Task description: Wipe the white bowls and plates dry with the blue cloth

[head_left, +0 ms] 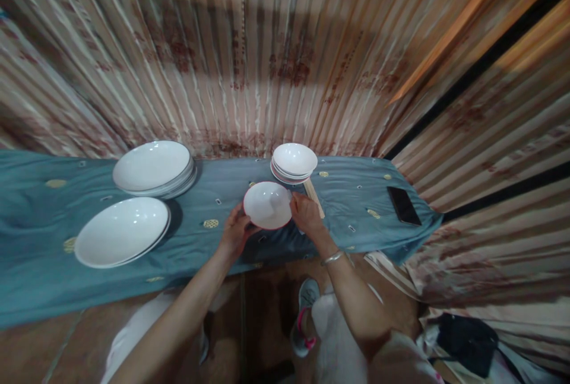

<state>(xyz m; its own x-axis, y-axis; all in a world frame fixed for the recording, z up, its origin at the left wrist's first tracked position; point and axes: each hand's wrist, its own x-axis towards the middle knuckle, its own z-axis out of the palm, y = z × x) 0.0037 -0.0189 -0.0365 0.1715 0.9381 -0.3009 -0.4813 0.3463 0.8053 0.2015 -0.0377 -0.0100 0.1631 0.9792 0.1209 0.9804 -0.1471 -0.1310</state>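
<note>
A white bowl with a thin red rim [268, 206] is held above the cloth-covered table, tilted so its inside faces me. My left hand [235, 231] grips its left side, thumb near the rim and fingers partly hidden underneath. On the opposite side, my right hand [307, 213] is closed at the rim, and a small pale bit I cannot make out shows below it. Just behind stands a stack of similar bowls [294, 159]. Pale wooden chopsticks [314, 199] lie beside that stack, partly hidden by my right hand.
Stacked large white plates [151, 165] stand at the back left, with more plates [122, 232] in front. A black phone [404, 205] lies near the right end of the blue-green tablecloth [231, 170]. Patterned curtains [294, 63] hang behind and right. A dark bag [467, 342] sits low right.
</note>
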